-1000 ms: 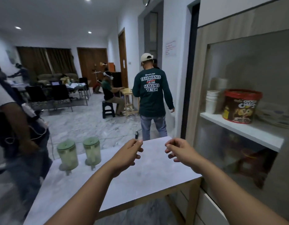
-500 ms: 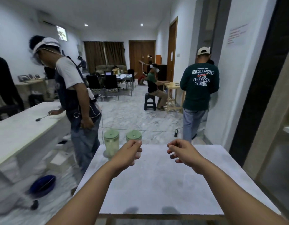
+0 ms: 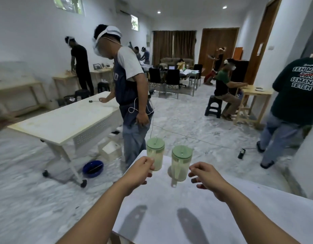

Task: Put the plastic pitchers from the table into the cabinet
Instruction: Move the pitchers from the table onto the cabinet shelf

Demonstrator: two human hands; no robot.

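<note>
White counter carries two lidded green pitchers at twelve o'clock: left pitcher, right pitcher. Light, rigid, probably slick plastic; take the handles. Left hand curls on a handle, right hand hangs loose, holding nothing.

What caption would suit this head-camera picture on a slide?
Two hands, left and right, reach toward two green-lidded pitchers on a white table.
</note>
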